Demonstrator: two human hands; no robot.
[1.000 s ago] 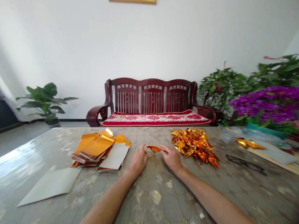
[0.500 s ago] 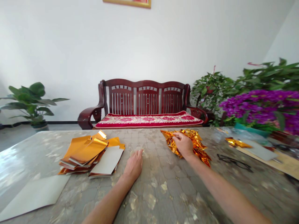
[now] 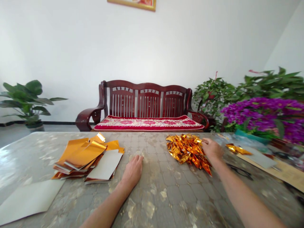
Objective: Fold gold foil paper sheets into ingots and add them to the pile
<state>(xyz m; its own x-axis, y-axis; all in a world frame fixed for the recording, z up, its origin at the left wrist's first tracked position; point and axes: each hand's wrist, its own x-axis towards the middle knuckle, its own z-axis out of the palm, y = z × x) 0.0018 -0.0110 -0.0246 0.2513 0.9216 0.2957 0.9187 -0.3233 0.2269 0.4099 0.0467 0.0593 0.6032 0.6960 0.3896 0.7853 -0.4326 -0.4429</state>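
Right grip (image 3: 212, 149): open, fingers curved, pressed against the right edge of a loose heap of folded, crinkled gold-foil triangles (image 3: 187, 150); nothing visibly held. Left grip (image 3: 133, 171): open, palm down on the tabletop (image 3: 154, 202), empty, its fingertips just beside a stack of flat orange-gold foil sheets with white backs (image 3: 80, 155).

The heap lies between the hands and forward of them, well right of the stack. A single white-backed sheet (image 3: 28, 201) lies flat near the tabletop's front left. Right of the heap: a small gold-foil piece (image 3: 237, 149) on a pale grey card (image 3: 260, 160), with dark-framed eyeglasses (image 3: 239, 171) nearby, partly behind the right forearm (image 3: 247, 196).

Beyond the tabletop: a dark red wooden bench with a red floral cushion (image 3: 147, 101) — purple flowers (image 3: 258, 115) at its right.
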